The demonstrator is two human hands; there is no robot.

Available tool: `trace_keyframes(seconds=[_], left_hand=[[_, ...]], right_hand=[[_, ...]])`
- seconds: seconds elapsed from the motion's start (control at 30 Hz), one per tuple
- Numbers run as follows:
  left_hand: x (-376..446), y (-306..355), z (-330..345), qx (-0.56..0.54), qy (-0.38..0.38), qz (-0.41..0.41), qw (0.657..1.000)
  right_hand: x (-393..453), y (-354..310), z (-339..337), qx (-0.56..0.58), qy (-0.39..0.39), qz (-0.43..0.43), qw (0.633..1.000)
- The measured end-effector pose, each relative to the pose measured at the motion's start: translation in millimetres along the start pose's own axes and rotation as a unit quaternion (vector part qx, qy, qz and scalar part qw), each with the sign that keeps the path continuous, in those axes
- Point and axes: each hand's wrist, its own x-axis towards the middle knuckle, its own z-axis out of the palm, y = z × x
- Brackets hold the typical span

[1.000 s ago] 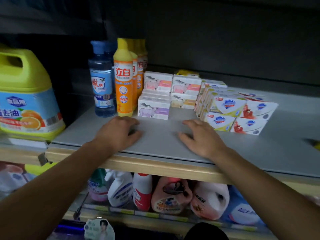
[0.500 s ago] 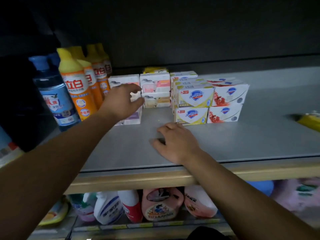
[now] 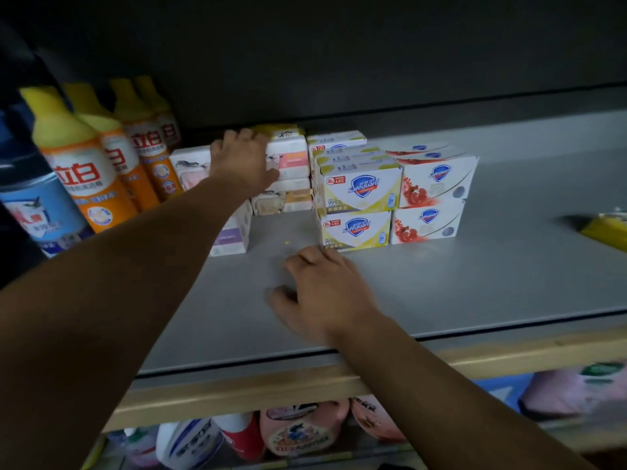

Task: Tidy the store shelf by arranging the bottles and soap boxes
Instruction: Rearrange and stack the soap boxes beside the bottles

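On the grey shelf [image 3: 475, 283] stand orange bottles with yellow caps [image 3: 78, 171] and a blue bottle [image 3: 37, 212] at the left. Stacked soap boxes fill the middle: white-and-pink ones [image 3: 291, 161], a purple one [image 3: 232, 232], yellow Safeguard boxes [image 3: 359, 191] and red-printed Safeguard boxes [image 3: 434, 184]. My left hand [image 3: 242, 161] reaches to the back and grips the upper white-and-pink box, fingers over its top, thumb on its front. My right hand [image 3: 322, 293] rests on the bare shelf just in front of the yellow Safeguard stack, fingers loosely bent, holding nothing.
A yellow item [image 3: 607, 228] lies at the shelf's right edge. The wooden shelf lip [image 3: 271, 385] runs below my arms. Underneath, spray bottles and pink jugs [image 3: 298, 432] crowd the lower shelf. A dark back wall closes off the rear.
My left hand rose from the shelf front and reached back onto the white-and-pink boxes. My view swung right, leaving the big green jug out of sight. My right hand stayed on the shelf.
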Motion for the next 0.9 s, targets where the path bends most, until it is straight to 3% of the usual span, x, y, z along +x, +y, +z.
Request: trace_keyframes(seconds=[0.23,0.43,0.63,0.73,0.8,0.9], left_hand=[[3.8,11.5,-2.3,0.034,0.014,-0.025,0.999],[-26.9,4.0,-25.7,0.018,0.107,0.025,0.994],[-95.7,-25.3,-66.0,-0.173,0.164,0.056,0.97],[-141.0,-43.6,-76.0,-0.267,0.134,0.031,0.954],[-168.6,-54.5,-77.3,-0.358,0.051,-0.022,0.932],[-202.2,-69.0,-73.1,-0.512,-0.075,-0.075,0.852]], right_hand=[[-1.8,-0.8,-0.5,-0.002,0.002,0.0,1.0],[-1.3,-1.6,-5.0,0.007,-0.02,0.004,1.0],[-2.2,-4.8,-8.8,0.003,-0.029,0.015,0.999],[-4.0,-7.8,-15.6,0.066,0.028,0.009,0.997],[-6.3,-13.8,-20.9,0.143,0.082,-0.009,0.986],[-6.5,-31.1,-26.0,0.221,0.081,-0.082,0.968]])
